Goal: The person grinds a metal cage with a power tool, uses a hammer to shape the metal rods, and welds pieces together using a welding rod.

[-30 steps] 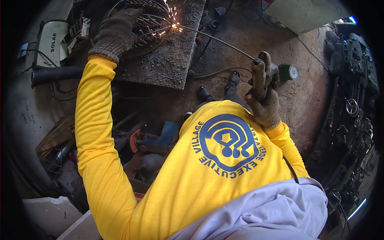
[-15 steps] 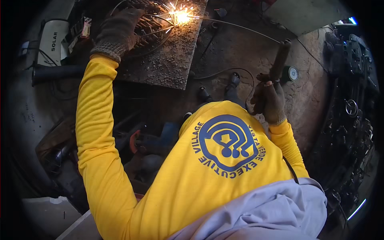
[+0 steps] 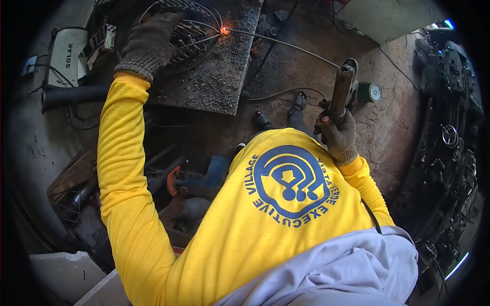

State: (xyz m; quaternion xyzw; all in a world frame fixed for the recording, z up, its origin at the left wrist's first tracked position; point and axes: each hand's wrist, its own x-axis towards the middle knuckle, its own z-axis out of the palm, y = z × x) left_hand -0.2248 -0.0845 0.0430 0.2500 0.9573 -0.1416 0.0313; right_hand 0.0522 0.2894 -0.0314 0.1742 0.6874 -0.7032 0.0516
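My right hand point(image 3: 338, 133), in a dark knitted glove, is closed round the handle of a welding electrode holder point(image 3: 343, 92). A long thin welding rod point(image 3: 286, 44) is clamped in its jaws and slants to the far left. The rod's tip glows orange where it meets the rim of a round metal-rod frame point(image 3: 196, 45). My left hand point(image 3: 146, 45), gloved too, is closed on the left side of this frame, its fingertips partly hidden. The frame lies on a metal plate point(image 3: 209, 92) strewn with grit and slag.
At the left lies a white panel-like case point(image 3: 66, 53) beside a dark tube point(image 3: 76, 96). A green can point(image 3: 369, 92) stands on the floor by my right hand. A cable point(image 3: 288, 92) runs across the floor. Dark metal parts point(image 3: 449, 102) crowd the right side.
The bright sparks have died down to a small orange glow. My right hand has moved slightly nearer and left, tilting the holder. My left hand has hardly moved.
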